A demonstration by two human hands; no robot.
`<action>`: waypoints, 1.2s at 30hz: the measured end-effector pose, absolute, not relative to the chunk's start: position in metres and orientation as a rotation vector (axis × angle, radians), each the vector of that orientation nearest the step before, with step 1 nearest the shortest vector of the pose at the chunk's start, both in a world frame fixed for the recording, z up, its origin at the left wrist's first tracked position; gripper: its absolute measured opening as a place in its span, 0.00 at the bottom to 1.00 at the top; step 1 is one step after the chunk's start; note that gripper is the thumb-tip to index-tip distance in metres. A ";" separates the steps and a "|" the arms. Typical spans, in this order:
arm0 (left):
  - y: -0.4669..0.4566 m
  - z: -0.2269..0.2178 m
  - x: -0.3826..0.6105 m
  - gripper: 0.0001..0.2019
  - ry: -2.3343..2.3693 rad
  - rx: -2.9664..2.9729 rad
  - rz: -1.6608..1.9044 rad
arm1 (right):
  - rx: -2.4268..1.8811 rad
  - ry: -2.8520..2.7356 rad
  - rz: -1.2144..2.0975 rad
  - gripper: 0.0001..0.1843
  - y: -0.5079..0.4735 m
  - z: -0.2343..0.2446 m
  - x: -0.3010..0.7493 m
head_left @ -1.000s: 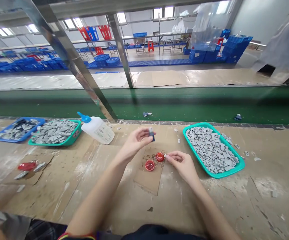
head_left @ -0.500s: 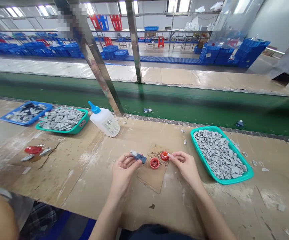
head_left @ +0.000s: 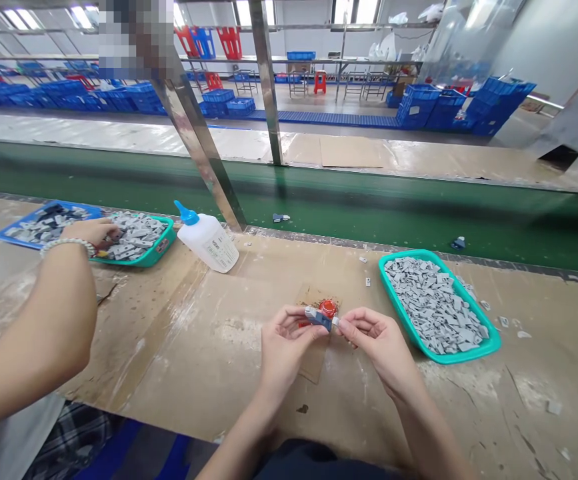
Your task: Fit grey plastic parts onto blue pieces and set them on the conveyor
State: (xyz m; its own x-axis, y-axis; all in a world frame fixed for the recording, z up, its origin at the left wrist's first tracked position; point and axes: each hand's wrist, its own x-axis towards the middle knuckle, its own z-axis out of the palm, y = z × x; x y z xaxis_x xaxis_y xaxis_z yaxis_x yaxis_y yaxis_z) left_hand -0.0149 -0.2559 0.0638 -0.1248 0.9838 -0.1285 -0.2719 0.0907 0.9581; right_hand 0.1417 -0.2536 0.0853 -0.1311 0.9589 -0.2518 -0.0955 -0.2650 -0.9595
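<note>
My left hand (head_left: 289, 340) pinches a dark blue and grey plastic part (head_left: 319, 317) between thumb and fingers. Facing it, my right hand (head_left: 373, 333) is closed on a small light grey plastic piece (head_left: 336, 321), held at the right end of the blue-grey part. The two pieces meet or nearly meet; I cannot tell which. Just behind the fingers is a red cap (head_left: 327, 307) with reddish liquid, on a stained cardboard piece (head_left: 311, 367). A second red cap is mostly hidden by my left hand.
A teal tray (head_left: 439, 313) of grey pieces stands right. A white bottle with blue nozzle (head_left: 209, 243) stands left of centre. A co-worker's arm (head_left: 43, 320) reaches into a green tray (head_left: 156, 250) beside a blue tray (head_left: 11, 235). Behind runs a green conveyor belt (head_left: 349, 213) carrying blue-grey parts.
My left hand has moved right, bringing the blue-grey part against or close to the small grey piece. A co-worker's arm has come into the green tray. Parts on the belt have shifted left.
</note>
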 end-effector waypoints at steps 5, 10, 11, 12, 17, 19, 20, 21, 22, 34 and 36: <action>-0.258 0.069 -0.015 0.14 1.143 0.839 1.315 | -1.272 -1.128 1.560 0.14 -0.253 0.083 0.141; -0.262 0.069 -0.016 0.15 1.147 0.813 1.302 | -1.275 -1.193 1.619 0.14 -0.253 0.085 0.142; -0.262 0.068 -0.015 0.15 1.153 0.810 1.296 | -1.276 -1.206 1.638 0.14 -0.253 0.085 0.143; -0.263 0.067 -0.015 0.14 1.158 0.809 1.287 | -1.275 -1.216 1.661 0.15 -0.253 0.085 0.144; -0.266 0.065 -0.011 0.12 1.150 0.830 1.228 | -1.286 -1.273 1.702 0.17 -0.252 0.085 0.148; -0.264 0.066 -0.009 0.12 1.140 0.834 1.219 | -1.287 -1.318 1.671 0.17 -0.252 0.086 0.149; -0.263 0.067 -0.009 0.12 1.131 0.837 1.208 | -1.280 -1.332 1.663 0.17 -0.252 0.086 0.150; -0.262 0.068 -0.009 0.13 1.116 0.843 1.192 | -1.268 -1.338 1.661 0.17 -0.252 0.088 0.150; -0.260 0.069 -0.009 0.14 1.095 0.851 1.171 | -1.257 -1.336 1.658 0.17 -0.252 0.089 0.150; -0.252 0.070 -0.019 0.22 0.958 0.773 1.175 | -1.843 -1.207 0.681 0.16 -0.226 0.076 0.255; -0.250 0.066 -0.023 0.22 0.980 0.755 1.203 | -1.992 -1.263 0.502 0.14 -0.221 0.069 0.274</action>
State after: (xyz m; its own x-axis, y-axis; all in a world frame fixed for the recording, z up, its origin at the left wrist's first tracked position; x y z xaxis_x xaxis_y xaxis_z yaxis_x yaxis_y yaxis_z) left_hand -0.0232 -0.2496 0.0663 0.0671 0.9756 -0.2092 -0.4019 0.2183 0.8893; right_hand 0.2744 -0.2206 0.0691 0.4457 0.8938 0.0489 0.6161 -0.2667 -0.7411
